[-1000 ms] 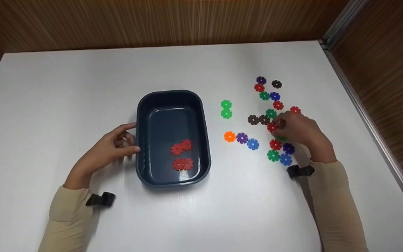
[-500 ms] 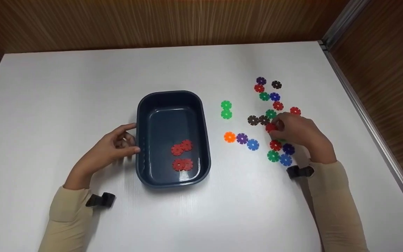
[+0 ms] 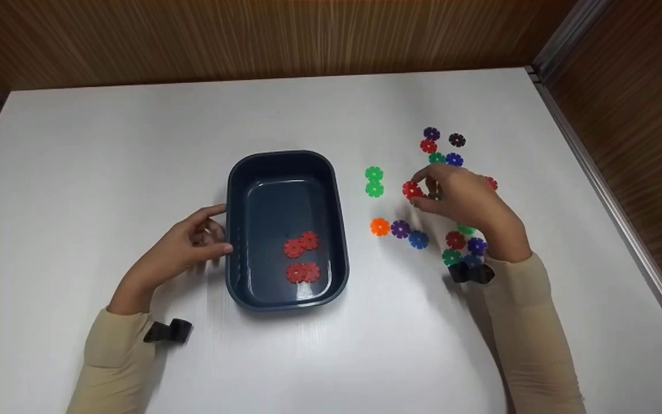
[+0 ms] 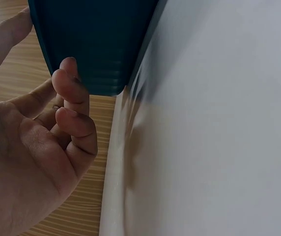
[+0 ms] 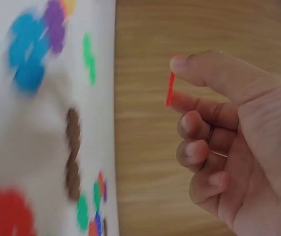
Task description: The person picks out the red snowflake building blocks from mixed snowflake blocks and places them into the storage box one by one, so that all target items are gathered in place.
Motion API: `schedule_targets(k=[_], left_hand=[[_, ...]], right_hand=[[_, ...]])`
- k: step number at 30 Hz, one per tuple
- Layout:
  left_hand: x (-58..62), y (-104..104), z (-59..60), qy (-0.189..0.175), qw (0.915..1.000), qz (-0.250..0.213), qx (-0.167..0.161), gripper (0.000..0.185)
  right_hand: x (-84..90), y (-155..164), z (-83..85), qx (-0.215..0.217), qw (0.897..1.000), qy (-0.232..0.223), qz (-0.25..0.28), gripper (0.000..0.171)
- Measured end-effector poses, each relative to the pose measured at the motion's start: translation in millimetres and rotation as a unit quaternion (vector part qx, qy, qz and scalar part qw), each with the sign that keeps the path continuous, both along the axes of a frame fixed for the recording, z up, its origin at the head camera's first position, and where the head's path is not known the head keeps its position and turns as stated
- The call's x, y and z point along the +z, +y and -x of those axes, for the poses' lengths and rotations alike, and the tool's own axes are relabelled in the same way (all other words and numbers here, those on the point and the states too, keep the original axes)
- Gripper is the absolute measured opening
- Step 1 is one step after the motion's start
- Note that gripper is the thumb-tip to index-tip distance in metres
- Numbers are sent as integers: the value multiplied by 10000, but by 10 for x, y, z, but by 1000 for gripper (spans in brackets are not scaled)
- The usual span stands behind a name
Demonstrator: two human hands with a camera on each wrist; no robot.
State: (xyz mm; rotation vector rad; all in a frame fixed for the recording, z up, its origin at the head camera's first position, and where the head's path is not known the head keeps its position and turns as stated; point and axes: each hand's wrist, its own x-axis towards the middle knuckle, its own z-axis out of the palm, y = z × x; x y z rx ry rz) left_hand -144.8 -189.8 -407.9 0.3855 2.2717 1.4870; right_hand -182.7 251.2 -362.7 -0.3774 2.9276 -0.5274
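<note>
My right hand [image 3: 469, 195] pinches a red notched plastic disc [image 3: 411, 190] between thumb and forefinger, raised off the table. The right wrist view shows this red disc [image 5: 170, 81] edge-on at the fingertips. My left hand [image 3: 181, 244] touches the left outer side of a dark blue tub [image 3: 339, 230] with a finger and the thumb tip, its other fingers loosely bent. Several red discs [image 3: 294, 248] lie in the tub's lower right part, some overlapping. Up close in the left wrist view, my left hand [image 4: 37, 132] is beside the tub wall [image 4: 96, 44].
Two light green discs [image 3: 374, 188] lie right of the tub. Orange [image 3: 380, 226], purple [image 3: 400, 229] and blue [image 3: 419, 239] discs form a row below them. More mixed-colour discs lie around and partly under my right hand. Wood-grain panels [image 3: 285, 40] border the white table [image 3: 107, 149].
My right hand has lifted the red disc from the scattered discs and carried it left and slightly up in the view. The left hand stays at the tub.
</note>
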Motion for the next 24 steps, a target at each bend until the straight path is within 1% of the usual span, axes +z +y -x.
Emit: schedule_targets(k=[4, 12, 18, 21, 24], left_hand=[[-6, -2, 13, -11, 10000, -2, -1, 67], [3, -12, 9, -45, 10000, 70, 14, 68], [3, -13, 15, -34, 10000, -7, 4, 67], [-2, -13, 20, -53, 10000, -50, -16, 68], [-11, -10, 26, -90, 9999, -92, -28, 68]], right_hand=[[68, -243, -23, 445, 9985, 316, 40, 33], [149, -682, -82, 1176, 9916, 531, -45, 34], [175, -923, -116, 1483, 9869, 635, -82, 35], [168, -1047, -136, 1701, 9826, 746, 17, 33], [139, -1174, -159, 2013, 9749, 940, 110, 30]])
